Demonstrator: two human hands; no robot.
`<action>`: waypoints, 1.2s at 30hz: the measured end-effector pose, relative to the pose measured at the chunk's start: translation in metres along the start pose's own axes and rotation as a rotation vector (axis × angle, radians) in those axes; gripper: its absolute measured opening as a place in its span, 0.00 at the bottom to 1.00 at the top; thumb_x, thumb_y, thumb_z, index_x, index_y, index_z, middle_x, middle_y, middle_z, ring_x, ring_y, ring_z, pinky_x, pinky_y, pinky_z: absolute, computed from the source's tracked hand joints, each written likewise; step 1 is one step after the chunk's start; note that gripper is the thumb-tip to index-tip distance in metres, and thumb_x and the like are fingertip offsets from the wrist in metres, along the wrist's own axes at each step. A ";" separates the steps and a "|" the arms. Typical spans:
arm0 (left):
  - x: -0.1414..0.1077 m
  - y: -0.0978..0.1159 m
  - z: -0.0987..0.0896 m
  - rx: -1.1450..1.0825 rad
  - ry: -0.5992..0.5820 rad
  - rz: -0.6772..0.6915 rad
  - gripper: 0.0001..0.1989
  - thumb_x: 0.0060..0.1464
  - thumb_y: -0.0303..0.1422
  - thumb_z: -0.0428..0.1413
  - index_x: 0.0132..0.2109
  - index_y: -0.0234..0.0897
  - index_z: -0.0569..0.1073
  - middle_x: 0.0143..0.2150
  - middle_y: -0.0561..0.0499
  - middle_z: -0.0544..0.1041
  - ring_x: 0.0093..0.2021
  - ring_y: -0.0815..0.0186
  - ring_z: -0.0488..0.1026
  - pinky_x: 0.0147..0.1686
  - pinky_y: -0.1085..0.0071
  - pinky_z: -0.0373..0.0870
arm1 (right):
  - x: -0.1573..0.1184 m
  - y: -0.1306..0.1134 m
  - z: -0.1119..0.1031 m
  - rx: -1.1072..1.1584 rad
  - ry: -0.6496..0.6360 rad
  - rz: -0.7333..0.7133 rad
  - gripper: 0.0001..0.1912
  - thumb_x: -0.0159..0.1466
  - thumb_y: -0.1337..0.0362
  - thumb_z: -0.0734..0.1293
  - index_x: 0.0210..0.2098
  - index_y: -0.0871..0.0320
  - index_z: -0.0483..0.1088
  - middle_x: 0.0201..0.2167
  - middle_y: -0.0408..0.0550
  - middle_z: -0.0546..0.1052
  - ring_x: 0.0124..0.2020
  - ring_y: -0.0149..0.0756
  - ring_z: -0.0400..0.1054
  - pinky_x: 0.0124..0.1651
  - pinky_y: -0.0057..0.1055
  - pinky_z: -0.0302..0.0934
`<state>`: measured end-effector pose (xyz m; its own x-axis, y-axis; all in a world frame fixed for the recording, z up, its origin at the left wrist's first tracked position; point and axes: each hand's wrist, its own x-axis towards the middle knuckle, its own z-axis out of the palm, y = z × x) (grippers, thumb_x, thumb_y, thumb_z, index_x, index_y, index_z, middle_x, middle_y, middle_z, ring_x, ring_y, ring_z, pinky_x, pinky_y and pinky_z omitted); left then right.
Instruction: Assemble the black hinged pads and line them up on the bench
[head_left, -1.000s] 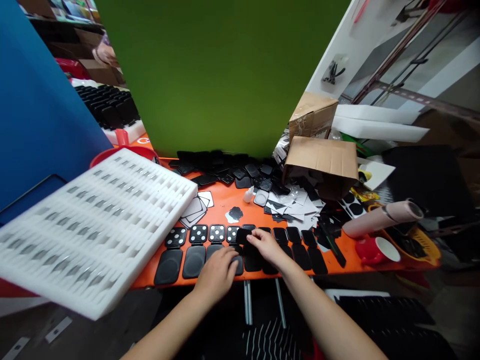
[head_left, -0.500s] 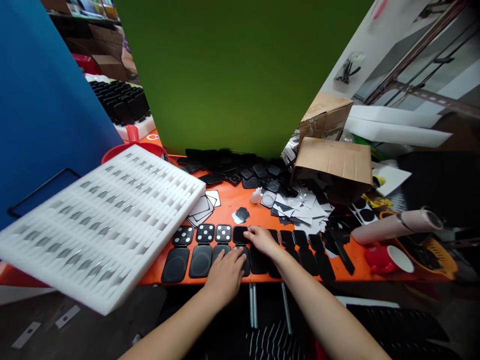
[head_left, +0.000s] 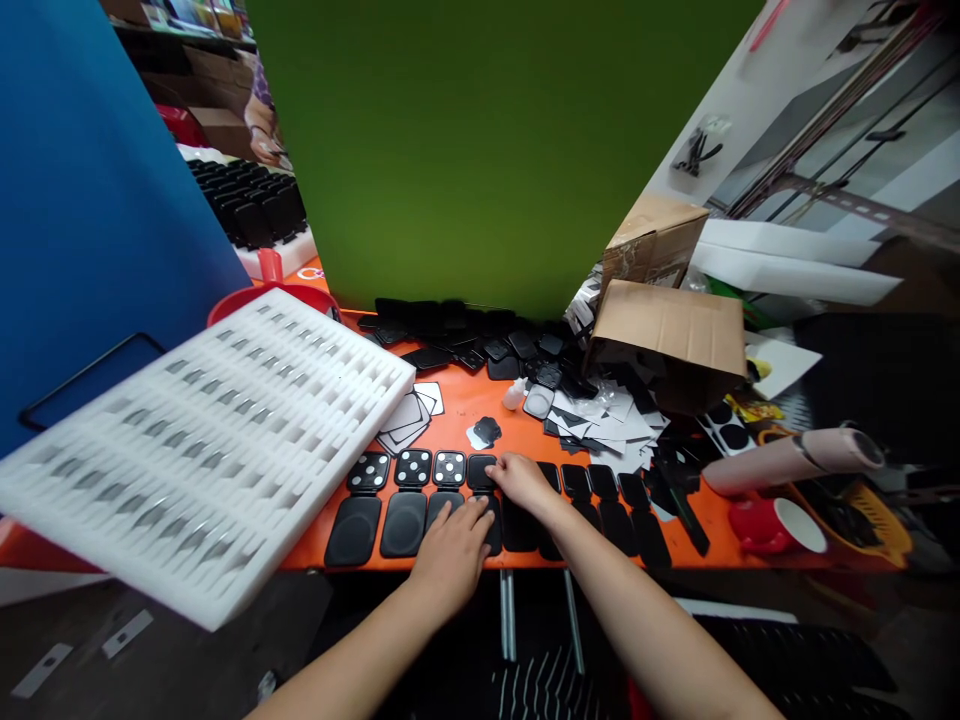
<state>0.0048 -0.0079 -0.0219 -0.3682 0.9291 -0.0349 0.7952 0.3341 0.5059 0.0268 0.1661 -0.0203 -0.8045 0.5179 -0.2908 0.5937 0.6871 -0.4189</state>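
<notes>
Black hinged pads lie unfolded in a row along the front of the orange table, each a small square panel above a larger one. My left hand rests with fingers outstretched over the larger lower panels. Just above it, my right hand has its fingers bent and pressed together at the right edge of a plain black upper panel; whatever its fingertips hold is hidden. To the left, three upper panels carry white dots, one being the dotted panel. A large lower panel shows a faint round mark.
A slotted white foam tray leans at the left. White cards, a small white bottle and piled black parts lie behind the row. On the right are a cardboard box, a pink flask and a red mug.
The view has shifted slightly. Both hands keep nearly the same place on the pads. At the far upper left, more of another person's arm and hand shows.
</notes>
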 end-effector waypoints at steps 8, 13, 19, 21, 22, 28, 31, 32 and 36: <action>0.000 -0.003 0.005 -0.001 0.012 0.005 0.21 0.51 0.29 0.48 0.54 0.40 0.62 0.58 0.48 0.60 0.57 0.58 0.55 0.55 0.53 0.49 | 0.000 -0.013 -0.007 -0.173 0.059 -0.023 0.18 0.54 0.51 0.63 0.34 0.60 0.68 0.33 0.56 0.73 0.38 0.43 0.65 0.36 0.33 0.54; -0.002 -0.004 0.007 -0.012 0.027 0.005 0.21 0.51 0.29 0.49 0.54 0.40 0.61 0.58 0.48 0.60 0.57 0.59 0.55 0.55 0.54 0.49 | -0.016 -0.017 -0.005 -0.189 0.074 -0.187 0.12 0.61 0.64 0.56 0.39 0.56 0.69 0.41 0.51 0.71 0.45 0.38 0.61 0.46 0.32 0.52; -0.003 -0.005 0.008 -0.031 0.030 0.007 0.24 0.50 0.27 0.49 0.56 0.42 0.58 0.58 0.49 0.60 0.57 0.59 0.56 0.56 0.53 0.49 | -0.031 -0.016 0.007 -0.166 0.017 -0.373 0.18 0.58 0.69 0.57 0.47 0.55 0.66 0.52 0.47 0.65 0.53 0.37 0.55 0.56 0.33 0.42; -0.003 -0.005 0.008 -0.027 0.024 0.009 0.24 0.51 0.28 0.48 0.56 0.41 0.58 0.58 0.48 0.60 0.58 0.58 0.55 0.56 0.53 0.48 | -0.021 -0.018 0.003 -0.136 0.022 -0.303 0.15 0.58 0.69 0.58 0.43 0.54 0.68 0.48 0.45 0.68 0.49 0.36 0.59 0.53 0.30 0.47; -0.003 -0.005 0.009 -0.024 0.021 0.013 0.23 0.51 0.28 0.48 0.55 0.41 0.59 0.59 0.48 0.59 0.58 0.58 0.55 0.56 0.53 0.48 | -0.014 -0.019 -0.001 -0.125 0.041 -0.260 0.15 0.58 0.68 0.57 0.42 0.54 0.68 0.46 0.46 0.69 0.48 0.35 0.60 0.51 0.29 0.49; -0.003 -0.008 0.011 -0.034 0.028 0.021 0.22 0.51 0.28 0.48 0.55 0.41 0.60 0.59 0.48 0.58 0.58 0.58 0.54 0.56 0.52 0.48 | 0.033 -0.022 -0.017 -0.068 0.180 0.007 0.20 0.55 0.56 0.62 0.43 0.62 0.65 0.45 0.59 0.64 0.48 0.48 0.56 0.46 0.39 0.51; -0.003 -0.008 0.009 -0.044 0.013 0.010 0.22 0.51 0.28 0.48 0.54 0.41 0.61 0.59 0.49 0.59 0.58 0.58 0.54 0.56 0.53 0.49 | 0.041 -0.022 -0.014 0.011 0.185 0.060 0.18 0.50 0.57 0.67 0.37 0.61 0.67 0.42 0.57 0.65 0.48 0.47 0.56 0.46 0.38 0.50; -0.003 -0.007 0.007 -0.050 0.010 0.006 0.22 0.50 0.28 0.48 0.54 0.41 0.61 0.59 0.49 0.59 0.58 0.58 0.54 0.56 0.53 0.49 | 0.043 -0.021 -0.013 0.049 0.189 0.073 0.18 0.48 0.58 0.68 0.36 0.61 0.67 0.42 0.56 0.65 0.47 0.46 0.56 0.45 0.37 0.50; -0.003 -0.005 -0.001 -0.131 0.029 0.002 0.21 0.49 0.27 0.50 0.52 0.42 0.64 0.57 0.50 0.62 0.56 0.58 0.57 0.56 0.52 0.48 | 0.045 -0.014 -0.011 0.261 0.200 0.112 0.17 0.47 0.60 0.67 0.34 0.60 0.64 0.36 0.51 0.67 0.40 0.40 0.61 0.40 0.33 0.54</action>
<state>0.0015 -0.0129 -0.0239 -0.3819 0.9241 -0.0104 0.7267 0.3073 0.6145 -0.0176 0.1857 -0.0183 -0.7002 0.6898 -0.1842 0.6328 0.4801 -0.6074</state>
